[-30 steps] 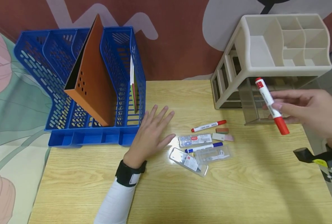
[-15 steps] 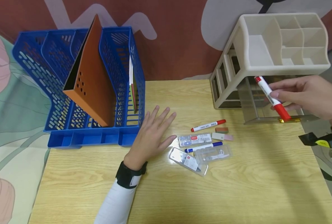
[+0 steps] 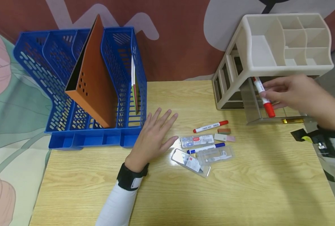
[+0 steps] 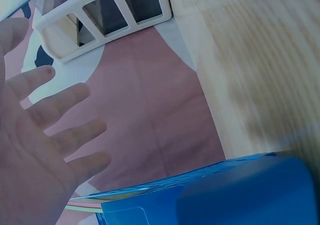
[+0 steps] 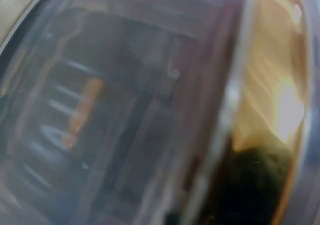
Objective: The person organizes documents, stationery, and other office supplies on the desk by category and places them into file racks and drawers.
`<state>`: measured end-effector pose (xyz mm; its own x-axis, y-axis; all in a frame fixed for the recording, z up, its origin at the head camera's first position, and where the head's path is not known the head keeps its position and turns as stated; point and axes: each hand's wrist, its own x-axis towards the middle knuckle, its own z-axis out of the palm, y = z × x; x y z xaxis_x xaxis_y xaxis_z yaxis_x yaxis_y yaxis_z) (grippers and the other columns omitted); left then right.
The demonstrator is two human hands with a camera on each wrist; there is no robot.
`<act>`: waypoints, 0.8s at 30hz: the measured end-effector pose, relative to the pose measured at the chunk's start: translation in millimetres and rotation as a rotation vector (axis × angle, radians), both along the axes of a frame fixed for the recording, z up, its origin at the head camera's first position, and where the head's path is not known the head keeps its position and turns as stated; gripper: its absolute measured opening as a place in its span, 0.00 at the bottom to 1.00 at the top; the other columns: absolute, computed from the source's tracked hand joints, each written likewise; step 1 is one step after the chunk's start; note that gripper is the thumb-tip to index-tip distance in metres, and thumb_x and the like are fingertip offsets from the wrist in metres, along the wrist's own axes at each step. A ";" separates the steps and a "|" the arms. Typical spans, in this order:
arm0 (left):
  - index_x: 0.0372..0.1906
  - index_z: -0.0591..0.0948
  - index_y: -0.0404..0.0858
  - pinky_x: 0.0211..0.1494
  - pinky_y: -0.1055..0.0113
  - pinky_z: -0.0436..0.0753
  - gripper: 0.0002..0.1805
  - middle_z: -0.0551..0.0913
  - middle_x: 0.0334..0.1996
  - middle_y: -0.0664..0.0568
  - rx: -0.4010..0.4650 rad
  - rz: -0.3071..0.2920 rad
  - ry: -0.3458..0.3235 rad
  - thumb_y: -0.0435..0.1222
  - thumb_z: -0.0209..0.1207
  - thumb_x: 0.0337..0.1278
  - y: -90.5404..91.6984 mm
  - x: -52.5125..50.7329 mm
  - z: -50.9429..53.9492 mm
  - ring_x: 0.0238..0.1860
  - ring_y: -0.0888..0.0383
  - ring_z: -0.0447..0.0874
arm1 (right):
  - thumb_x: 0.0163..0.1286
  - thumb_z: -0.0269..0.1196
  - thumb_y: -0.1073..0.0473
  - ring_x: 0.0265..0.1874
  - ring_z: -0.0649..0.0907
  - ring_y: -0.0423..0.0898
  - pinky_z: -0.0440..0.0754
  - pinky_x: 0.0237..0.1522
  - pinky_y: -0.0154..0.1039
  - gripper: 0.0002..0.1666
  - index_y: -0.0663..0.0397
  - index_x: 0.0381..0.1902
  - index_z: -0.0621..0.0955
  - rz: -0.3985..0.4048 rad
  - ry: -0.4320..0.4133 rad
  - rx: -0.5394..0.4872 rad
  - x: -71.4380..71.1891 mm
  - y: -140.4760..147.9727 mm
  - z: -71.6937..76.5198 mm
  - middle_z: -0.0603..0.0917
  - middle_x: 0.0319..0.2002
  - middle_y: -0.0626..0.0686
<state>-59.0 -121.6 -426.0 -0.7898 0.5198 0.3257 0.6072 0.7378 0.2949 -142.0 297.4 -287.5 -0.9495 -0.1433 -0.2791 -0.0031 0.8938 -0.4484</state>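
My right hand (image 3: 300, 95) pinches a red-capped marker (image 3: 259, 87) between thumb and fingers. It holds the marker tilted over the pulled-out clear drawer (image 3: 250, 108) of a cream desk organizer (image 3: 290, 70). The marker's far end overlaps the drawer opening just below the organizer's top. In the blurred right wrist view, the drawer's gold handle (image 5: 275, 85) is close to the camera, and neither hand nor marker can be made out. My left hand (image 3: 151, 139) lies with spread fingers beside the blue file rack (image 3: 125, 122); in the left wrist view its palm and fingers hold nothing.
Between the hands lie another red marker (image 3: 210, 126), a blue marker (image 3: 205, 148), small eraser-like blocks (image 3: 224, 131) and clear plastic cases (image 3: 197, 141). An orange folder (image 3: 96, 84) and thin booklets (image 3: 134, 91) stand in the rack. Behind is a patterned cloth (image 3: 178, 47).
My right hand has carried the red marker left and slightly up, further over the drawer. The gold handle has come into view below the hand. My left hand has barely moved.
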 end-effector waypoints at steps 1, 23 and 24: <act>0.81 0.62 0.50 0.78 0.34 0.60 0.40 0.68 0.77 0.45 -0.002 0.001 -0.006 0.55 0.59 0.71 0.0 0.0 0.3 0.81 0.39 0.56 | 0.76 0.64 0.51 0.23 0.86 0.38 0.80 0.24 0.30 0.30 0.73 0.62 0.78 0.009 0.019 0.018 0.2 -2.0 -1.4 0.86 0.47 0.74; 0.80 0.65 0.50 0.79 0.34 0.57 0.40 0.61 0.81 0.46 0.014 -0.014 -0.027 0.58 0.59 0.68 1.2 -5.3 -15.3 0.83 0.36 0.49 | 0.72 0.67 0.56 0.26 0.91 0.57 0.72 0.53 0.68 0.27 0.74 0.57 0.78 0.134 0.160 0.178 2.6 -26.7 -12.4 0.90 0.37 0.65; 0.80 0.65 0.50 0.79 0.33 0.57 0.40 0.61 0.81 0.46 0.012 -0.015 -0.022 0.58 0.59 0.68 1.0 -5.5 -16.0 0.82 0.36 0.49 | 0.72 0.67 0.56 0.27 0.91 0.58 0.70 0.55 0.68 0.27 0.75 0.57 0.78 0.140 0.158 0.174 2.1 -27.1 -12.2 0.90 0.37 0.66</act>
<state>-64.5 -120.6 -442.1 -0.7890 0.5280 0.3143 0.6114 0.7250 0.3170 -139.9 270.3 -299.7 -0.9575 -0.2390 -0.1613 -0.1896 0.9434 -0.2721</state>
